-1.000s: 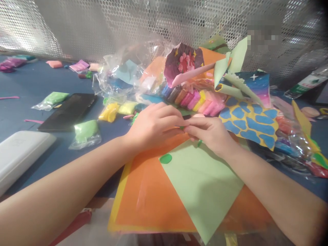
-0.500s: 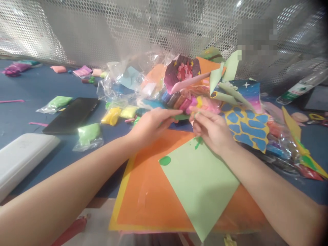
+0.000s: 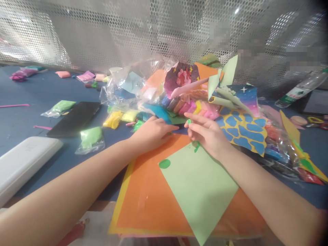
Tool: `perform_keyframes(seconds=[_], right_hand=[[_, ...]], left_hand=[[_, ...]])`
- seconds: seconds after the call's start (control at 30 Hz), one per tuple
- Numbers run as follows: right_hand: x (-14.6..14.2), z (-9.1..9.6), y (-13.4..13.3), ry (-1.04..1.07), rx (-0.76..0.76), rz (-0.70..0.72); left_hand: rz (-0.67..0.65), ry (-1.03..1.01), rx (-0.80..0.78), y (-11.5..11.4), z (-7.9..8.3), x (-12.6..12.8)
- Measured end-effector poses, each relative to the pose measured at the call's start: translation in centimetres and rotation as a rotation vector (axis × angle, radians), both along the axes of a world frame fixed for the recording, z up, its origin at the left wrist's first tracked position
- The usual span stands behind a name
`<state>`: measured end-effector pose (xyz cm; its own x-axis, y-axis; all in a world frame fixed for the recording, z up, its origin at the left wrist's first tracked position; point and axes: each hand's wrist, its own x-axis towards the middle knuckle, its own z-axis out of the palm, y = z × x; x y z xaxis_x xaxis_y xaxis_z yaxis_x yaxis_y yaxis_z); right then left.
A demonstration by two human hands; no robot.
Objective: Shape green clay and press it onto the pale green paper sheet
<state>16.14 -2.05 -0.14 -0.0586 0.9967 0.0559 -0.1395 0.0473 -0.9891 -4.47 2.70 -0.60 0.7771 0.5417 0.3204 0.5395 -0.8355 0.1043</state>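
Green modelling clay bit (image 3: 189, 121) stuck on forefinger tip: soft, tacky, pinch gently. Right hand (image 3: 208, 133) fingers spread; left hand (image 3: 151, 133) flat, fingers together, beside orange card (image 3: 143, 191).

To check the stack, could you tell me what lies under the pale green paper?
The pale green paper lies on orange paper above yellow paper; the area beneath it is hidden.

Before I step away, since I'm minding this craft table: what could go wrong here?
The small green clay bit on the right hand's fingers could drop and mark the pale green paper sheet, which already carries a green clay disc. The left hand lies close to the heaped craft pile, so a nudge might slide the pale green folded paper cones.
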Motion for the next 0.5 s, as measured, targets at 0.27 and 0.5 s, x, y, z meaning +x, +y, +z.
perform_keyframes(seconds=[0.27,0.5], right_hand=[[-0.2,-0.1,0.1,-0.156,0.011,-0.021],[-1.0,0.5,-0.8,-0.257,0.065,0.134]], left_hand=[[-0.019,-0.036,0.038,-0.6,0.4,0.0],[-0.148,-0.34,0.096,-0.8,0.9,0.4]])
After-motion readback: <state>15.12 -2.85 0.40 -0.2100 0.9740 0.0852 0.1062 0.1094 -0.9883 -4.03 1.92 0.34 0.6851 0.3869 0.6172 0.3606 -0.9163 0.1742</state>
